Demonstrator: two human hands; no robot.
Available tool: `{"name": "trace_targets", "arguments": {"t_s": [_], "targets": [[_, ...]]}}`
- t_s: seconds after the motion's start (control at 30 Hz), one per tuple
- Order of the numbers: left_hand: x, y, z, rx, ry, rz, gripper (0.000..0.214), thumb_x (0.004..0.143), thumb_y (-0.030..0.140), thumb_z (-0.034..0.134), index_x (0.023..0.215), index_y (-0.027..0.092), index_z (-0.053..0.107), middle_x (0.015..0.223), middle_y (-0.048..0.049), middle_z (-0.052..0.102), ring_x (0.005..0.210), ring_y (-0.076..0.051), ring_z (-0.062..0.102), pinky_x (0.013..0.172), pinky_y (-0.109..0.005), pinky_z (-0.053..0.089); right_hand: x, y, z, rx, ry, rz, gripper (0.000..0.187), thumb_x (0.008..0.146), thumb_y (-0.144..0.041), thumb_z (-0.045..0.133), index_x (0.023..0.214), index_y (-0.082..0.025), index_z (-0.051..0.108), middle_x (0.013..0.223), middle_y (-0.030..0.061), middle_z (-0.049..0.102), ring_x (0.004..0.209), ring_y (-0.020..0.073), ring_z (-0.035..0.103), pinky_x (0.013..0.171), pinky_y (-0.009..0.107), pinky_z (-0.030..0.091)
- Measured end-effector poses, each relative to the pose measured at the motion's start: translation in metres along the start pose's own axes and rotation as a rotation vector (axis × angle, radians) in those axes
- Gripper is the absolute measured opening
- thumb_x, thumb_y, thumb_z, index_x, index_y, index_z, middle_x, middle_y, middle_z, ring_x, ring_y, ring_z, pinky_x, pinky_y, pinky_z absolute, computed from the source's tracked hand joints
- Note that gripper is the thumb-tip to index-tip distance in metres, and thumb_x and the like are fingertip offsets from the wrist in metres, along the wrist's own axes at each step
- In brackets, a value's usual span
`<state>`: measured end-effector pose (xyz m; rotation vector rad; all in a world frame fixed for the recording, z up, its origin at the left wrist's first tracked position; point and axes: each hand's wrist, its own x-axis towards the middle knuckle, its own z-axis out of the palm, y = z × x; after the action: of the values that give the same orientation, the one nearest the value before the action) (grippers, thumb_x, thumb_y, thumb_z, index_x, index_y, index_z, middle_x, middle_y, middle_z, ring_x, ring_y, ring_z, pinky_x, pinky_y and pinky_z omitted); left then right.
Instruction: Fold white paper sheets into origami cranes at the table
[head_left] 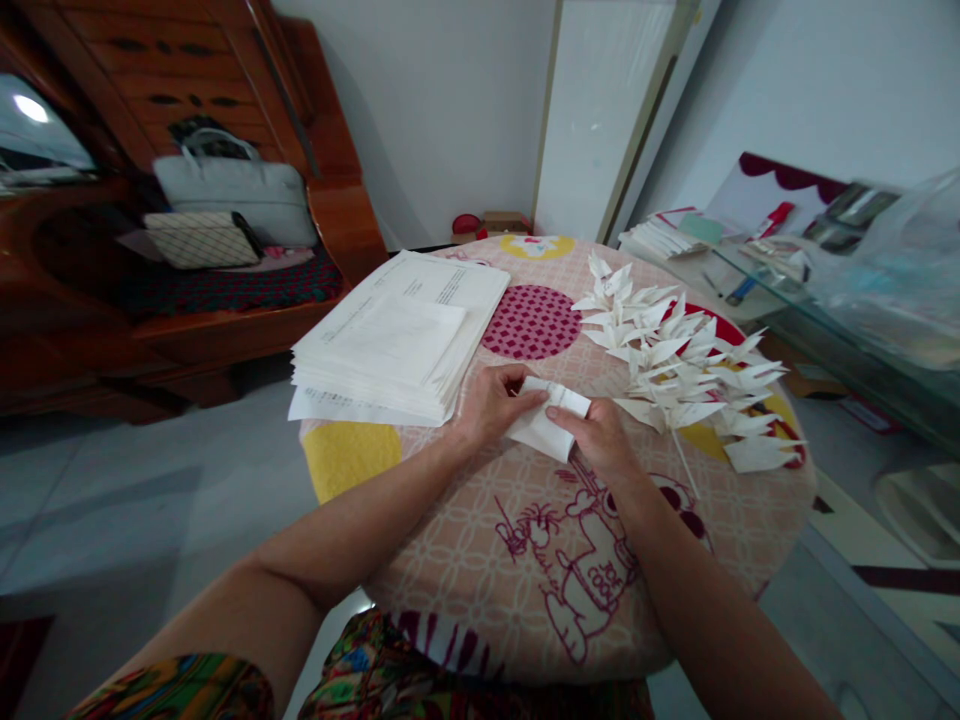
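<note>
A small folded piece of white paper point(546, 418) lies on the round table with the patterned pink cloth point(465, 560). My left hand point(491, 402) pinches its left edge with curled fingers. My right hand point(600, 438) presses and grips its right side, index finger laid along the top fold. Both hands are closed on the paper. To the right of my hands lies a pile of several folded white paper cranes point(686, 365).
A thick stack of white printed sheets point(397, 345) sits on the table's left, overhanging the edge. A wooden bench point(172, 330) with bags stands at left. A glass-topped counter point(840, 300) with papers runs along the right. Grey tiled floor lies below.
</note>
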<state>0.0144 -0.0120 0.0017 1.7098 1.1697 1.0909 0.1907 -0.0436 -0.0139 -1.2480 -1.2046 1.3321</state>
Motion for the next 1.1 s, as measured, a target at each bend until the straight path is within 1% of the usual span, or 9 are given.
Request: {"name": "trace_targets", "arguments": {"t_s": [0.1, 0.2, 0.27, 0.37, 0.5, 0.6, 0.73, 0.93, 1.1], "targets": [[-0.003, 0.003, 0.000, 0.187, 0.062, 0.144, 0.015, 0.083, 0.030, 0.068, 0.082, 0.016, 0.073, 0.078, -0.0025, 0.067, 0.072, -0.013, 0.058, 0.064, -0.024, 0.042, 0.001, 0.002, 0.000, -0.002, 0.023, -0.030, 0.027, 0.069, -0.039, 0.079, 0.081, -0.014, 0.077, 0.071, 0.0031, 0.075, 0.060, 0.0186, 0.065, 0.058, 0.029, 0.050], [-0.004, 0.005, 0.000, 0.204, 0.054, 0.176, 0.017, 0.084, 0.033, 0.068, 0.088, 0.018, 0.075, 0.084, -0.0043, 0.070, 0.079, -0.015, 0.060, 0.068, -0.025, 0.045, 0.002, 0.003, 0.000, -0.002, 0.020, -0.037, 0.028, 0.069, -0.039, 0.079, 0.082, -0.014, 0.076, 0.072, 0.0031, 0.075, 0.060, 0.0188, 0.066, 0.057, 0.029, 0.050], [-0.002, 0.005, -0.001, 0.089, 0.036, 0.101, 0.026, 0.084, 0.041, 0.068, 0.086, 0.016, 0.076, 0.083, -0.0049, 0.071, 0.079, -0.016, 0.062, 0.068, -0.025, 0.047, 0.001, 0.002, 0.001, 0.042, 0.018, -0.023, 0.030, 0.067, -0.039, 0.081, 0.084, -0.015, 0.076, 0.074, 0.0041, 0.076, 0.063, 0.0204, 0.067, 0.058, 0.030, 0.051], [0.003, 0.003, -0.005, -0.277, 0.009, -0.077, 0.044, 0.089, 0.053, 0.057, 0.090, 0.013, 0.075, 0.085, -0.0075, 0.072, 0.076, -0.017, 0.065, 0.067, -0.027, 0.051, 0.000, -0.003, 0.001, 0.169, 0.049, 0.020, 0.037, 0.066, -0.042, 0.081, 0.091, -0.016, 0.075, 0.081, 0.0064, 0.078, 0.063, 0.0228, 0.069, 0.055, 0.032, 0.055], [0.007, 0.003, -0.010, -0.582, -0.180, -0.181, 0.039, 0.073, 0.036, 0.077, 0.105, 0.013, 0.073, 0.095, -0.0082, 0.075, 0.082, -0.017, 0.069, 0.074, -0.029, 0.054, -0.001, -0.011, 0.000, 0.256, 0.086, 0.056, 0.045, 0.067, -0.047, 0.079, 0.100, -0.018, 0.073, 0.085, 0.0078, 0.078, 0.060, 0.0245, 0.070, 0.045, 0.033, 0.055], [0.007, 0.005, -0.007, -0.610, -0.309, -0.199, 0.037, 0.064, 0.029, 0.085, 0.095, 0.012, 0.073, 0.087, -0.0058, 0.074, 0.075, -0.015, 0.068, 0.073, -0.027, 0.054, -0.001, -0.014, 0.001, 0.244, 0.096, 0.062, 0.046, 0.066, -0.048, 0.080, 0.100, -0.017, 0.074, 0.080, 0.0081, 0.078, 0.057, 0.0253, 0.070, 0.042, 0.033, 0.055], [0.003, 0.005, -0.001, -0.578, -0.259, -0.214, 0.032, 0.065, 0.035, 0.085, 0.082, 0.011, 0.072, 0.074, -0.0027, 0.071, 0.060, -0.010, 0.060, 0.060, -0.022, 0.049, -0.002, -0.011, 0.003, 0.174, 0.086, 0.019, 0.042, 0.070, -0.050, 0.078, 0.096, -0.018, 0.075, 0.072, 0.0068, 0.076, 0.051, 0.0243, 0.068, 0.042, 0.033, 0.054], [0.001, 0.001, 0.005, -0.564, -0.185, -0.256, 0.030, 0.069, 0.037, 0.081, 0.081, 0.010, 0.073, 0.074, -0.0048, 0.072, 0.061, -0.012, 0.062, 0.063, -0.025, 0.051, -0.001, 0.001, 0.000, -0.018, 0.097, -0.120, 0.035, 0.078, -0.051, 0.074, 0.091, -0.019, 0.077, 0.069, 0.0055, 0.075, 0.052, 0.0239, 0.068, 0.048, 0.034, 0.056], [0.004, -0.007, 0.008, -0.520, -0.155, -0.232, 0.037, 0.069, 0.044, 0.083, 0.078, 0.010, 0.073, 0.067, -0.0042, 0.070, 0.056, -0.011, 0.060, 0.056, -0.023, 0.047, -0.001, -0.001, -0.002, -0.082, 0.073, -0.151, 0.037, 0.079, -0.054, 0.073, 0.085, -0.018, 0.077, 0.067, 0.0056, 0.075, 0.055, 0.0230, 0.068, 0.050, 0.032, 0.054]]}}
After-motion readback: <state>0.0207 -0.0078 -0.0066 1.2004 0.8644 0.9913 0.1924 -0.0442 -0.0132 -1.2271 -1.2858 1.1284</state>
